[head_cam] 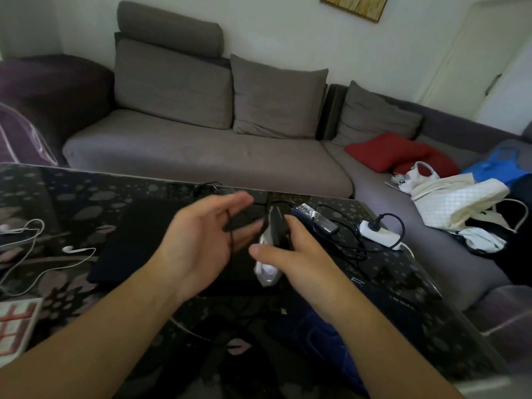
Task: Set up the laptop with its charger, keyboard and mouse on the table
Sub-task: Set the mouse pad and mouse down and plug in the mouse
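A closed black laptop (138,240) lies flat on the dark patterned glass table (57,194). Above its right part, my right hand (305,254) grips a black and silver mouse (275,226), tilted on its side. The thin black mouse cable (230,240) runs across the fingers of my left hand (201,237), which is spread open and blurred just left of the mouse. The charger brick (316,217) lies right of the laptop, its black cable coiled beside it. A black plug sits in a white power strip (380,230). I cannot make out a keyboard.
White earphones (69,249) trail over the table's left side, with a red and white object (14,326) at the near left corner. A flat dark object (397,283) lies at the right edge. Behind stands a grey sofa (201,151) with a red cushion (388,151) and clothes (454,203).
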The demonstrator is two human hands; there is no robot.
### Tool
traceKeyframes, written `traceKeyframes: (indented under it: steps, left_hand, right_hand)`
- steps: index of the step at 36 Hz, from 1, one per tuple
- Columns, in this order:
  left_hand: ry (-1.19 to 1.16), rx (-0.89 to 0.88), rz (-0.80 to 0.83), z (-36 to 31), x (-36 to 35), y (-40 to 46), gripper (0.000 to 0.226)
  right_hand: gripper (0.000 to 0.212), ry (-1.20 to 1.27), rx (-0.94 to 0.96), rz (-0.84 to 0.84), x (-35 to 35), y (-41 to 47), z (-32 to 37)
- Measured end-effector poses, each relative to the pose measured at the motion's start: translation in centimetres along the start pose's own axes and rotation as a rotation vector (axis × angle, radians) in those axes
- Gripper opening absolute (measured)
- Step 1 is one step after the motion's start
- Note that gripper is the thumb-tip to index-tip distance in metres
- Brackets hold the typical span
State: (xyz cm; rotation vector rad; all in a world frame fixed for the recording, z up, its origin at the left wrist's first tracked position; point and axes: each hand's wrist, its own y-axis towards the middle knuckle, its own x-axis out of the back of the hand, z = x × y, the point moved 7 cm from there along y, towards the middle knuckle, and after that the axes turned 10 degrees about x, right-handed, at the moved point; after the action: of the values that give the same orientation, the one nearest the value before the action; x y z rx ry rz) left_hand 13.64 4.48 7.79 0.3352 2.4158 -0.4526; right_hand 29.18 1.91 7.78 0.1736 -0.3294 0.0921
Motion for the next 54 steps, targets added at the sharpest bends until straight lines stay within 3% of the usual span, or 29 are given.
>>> traceKeyframes:
  steps: [3, 5, 8, 11, 14, 17, 20, 22, 24, 25, 28, 30, 33, 35, 38, 42, 48, 51, 54]
  left_hand:
    - [-0.046, -0.171, -0.080, -3.0, 1.5, 0.3, 0.060]
    - [-0.060, -0.273, -0.091, -5.4, 2.2, 0.3, 0.052]
    - [0.143, -0.444, -0.148, -8.5, 2.8, 0.4, 0.041]
    - [0.780, -0.506, -0.363, -9.1, 2.9, 0.9, 0.039]
    - [1.549, -0.176, -0.474, -5.6, 4.1, 2.9, 0.046]
    - [1.941, 0.109, -0.638, -2.8, 5.2, 2.8, 0.061]
    - [2.189, -0.031, -0.743, -1.5, 3.1, 2.0, 0.063]
    - [2.170, -0.295, -0.757, -1.4, 0.9, 1.4, 0.053]
    - [1.941, -0.449, -0.640, -0.8, -0.4, 1.2, 0.034]
    - [1.787, -0.365, -0.557, -0.1, -0.5, 1.5, 0.030]
    - [1.257, 0.161, -0.309, 4.8, 0.3, 2.9, 0.043]
    - [1.019, 0.335, -0.218, 7.5, 0.7, 3.3, 0.045]
    - [0.968, 0.354, -0.217, 8.5, 2.1, 4.1, 0.042]
    - [0.999, 0.367, -0.239, 8.6, 2.9, 4.3, 0.042]
    - [1.091, 0.388, -0.273, 8.9, 3.6, 4.1, 0.033]
    - [0.973, 0.446, -0.245, 10.0, 3.1, 3.9, 0.030]
    - [0.971, 0.346, -0.199, 12.3, 0.1, 4.3, 0.026]
    - [0.935, 0.280, -0.198, 13.4, -1.6, 4.5, 0.019]
    - [0.946, 0.265, -0.191, 14.5, -2.5, 4.8, 0.035]
  right_hand:
    - [0.053, 0.031, -0.057, 0.034, 1.8, -0.6, -0.6]
    - [0.045, -0.059, -0.136, 0.130, 2.6, -1.2, -1.5]
    - [0.033, -0.251, -0.272, 0.249, 3.1, -2.4, -3.6]
    - [0.039, -0.378, -0.334, 0.283, 2.6, -2.8, -5.2]
    - [0.046, -0.423, -0.341, 0.277, 2.0, -2.7, -6.2]
    - [0.048, -0.393, -0.329, 0.197, 1.5, -2.4, -6.6]
    - [0.049, -0.372, -0.298, 0.111, 1.2, -2.1, -6.4]
    - [0.049, -0.341, -0.289, 0.059, 1.2, -1.9, -6.5]
    - [0.048, -0.325, -0.288, 0.024, 1.1, -1.9, -6.6]
    - [0.048, -0.323, -0.285, 0.011, 0.9, -1.9, -6.6]
    - [0.052, -0.309, -0.261, -0.009, 0.6, -1.8, -6.5]
    - [0.055, -0.239, -0.274, 0.072, -0.1, -1.8, -6.5]
    - [0.048, -0.133, -0.313, 0.239, -0.3, -2.5, -6.1]
    - [0.046, -0.151, -0.381, 0.219, 1.9, -3.0, -6.1]
    - [0.012, -0.531, -0.453, 0.087, 8.7, -3.9, -7.2]
    - [0.016, -0.851, -0.687, 0.080, 16.7, -7.4, -10.5]
    - [0.055, -0.900, -0.873, 0.121, 19.8, -11.0, -14.3]
    - [0.083, -0.813, -0.887, 0.017, 20.1, -12.3, -15.6]
    - [0.095, -0.737, -0.878, -0.066, 20.2, -13.4, -16.7]
